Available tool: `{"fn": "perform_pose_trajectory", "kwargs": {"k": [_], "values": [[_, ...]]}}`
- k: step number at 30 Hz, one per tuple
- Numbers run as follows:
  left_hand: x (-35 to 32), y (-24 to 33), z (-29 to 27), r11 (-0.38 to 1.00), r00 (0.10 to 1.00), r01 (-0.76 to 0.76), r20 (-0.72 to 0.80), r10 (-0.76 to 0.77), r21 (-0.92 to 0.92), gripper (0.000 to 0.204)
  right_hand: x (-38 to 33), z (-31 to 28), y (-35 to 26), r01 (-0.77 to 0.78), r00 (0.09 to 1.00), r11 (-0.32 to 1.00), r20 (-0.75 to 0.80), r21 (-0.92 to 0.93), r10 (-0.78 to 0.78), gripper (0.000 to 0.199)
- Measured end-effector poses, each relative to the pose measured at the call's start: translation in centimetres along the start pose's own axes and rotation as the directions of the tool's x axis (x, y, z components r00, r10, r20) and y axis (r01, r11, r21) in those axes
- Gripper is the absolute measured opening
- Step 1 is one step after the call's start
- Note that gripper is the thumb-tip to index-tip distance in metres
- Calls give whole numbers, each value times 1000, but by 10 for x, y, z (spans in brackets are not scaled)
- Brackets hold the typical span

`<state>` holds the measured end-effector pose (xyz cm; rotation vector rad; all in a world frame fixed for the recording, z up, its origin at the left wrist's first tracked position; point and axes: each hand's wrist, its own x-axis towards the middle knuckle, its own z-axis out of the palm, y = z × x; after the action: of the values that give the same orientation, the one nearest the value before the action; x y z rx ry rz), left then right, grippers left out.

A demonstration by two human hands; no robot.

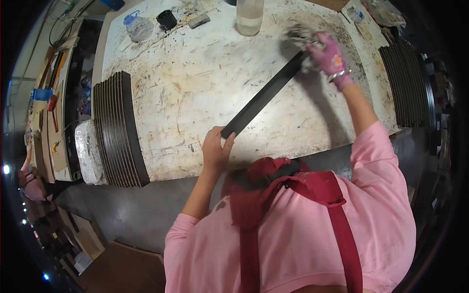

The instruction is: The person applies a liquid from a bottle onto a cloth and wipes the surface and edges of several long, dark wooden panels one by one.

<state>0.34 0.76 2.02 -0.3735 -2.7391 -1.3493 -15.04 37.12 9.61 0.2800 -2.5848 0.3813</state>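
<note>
Strip (264, 95) lies diagonally across bare mid-table (195, 88); left hand (216, 149) pinches its near end by the table's front edge; gloved right hand (328, 53) grips a rag (299, 35) at its far end; stacks (117, 129) flank both sides.

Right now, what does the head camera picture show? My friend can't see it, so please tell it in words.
A person in a pink shirt and red apron pins one end of a long black strip with the bare left hand, while the pink-gloved right hand rubs its far end with a grey pad. It lies on a scratched white table between stacks of similar strips.
</note>
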Motion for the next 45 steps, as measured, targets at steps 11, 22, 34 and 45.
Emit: {"fn": "perform_pose_trajectory", "kwargs": {"k": [11,22,34,45], "values": [[-1,-2,5,997,1000,-27,-6,28,72,17,-45,34,-131,163,971,963,136,212,-194,18],[11,24,-18,468,752,659,502,-428,-588,19,-46,34,-153,164,844,968,535,-188,-39,25],[14,10,-10,312,625,779,639,-449,-544,30,-79,44,-165,221,848,975,501,-32,-176,27],[10,8,-6,308,626,778,637,-449,-548,27,-48,15,-102,-59,861,997,503,-42,73,18]]}}
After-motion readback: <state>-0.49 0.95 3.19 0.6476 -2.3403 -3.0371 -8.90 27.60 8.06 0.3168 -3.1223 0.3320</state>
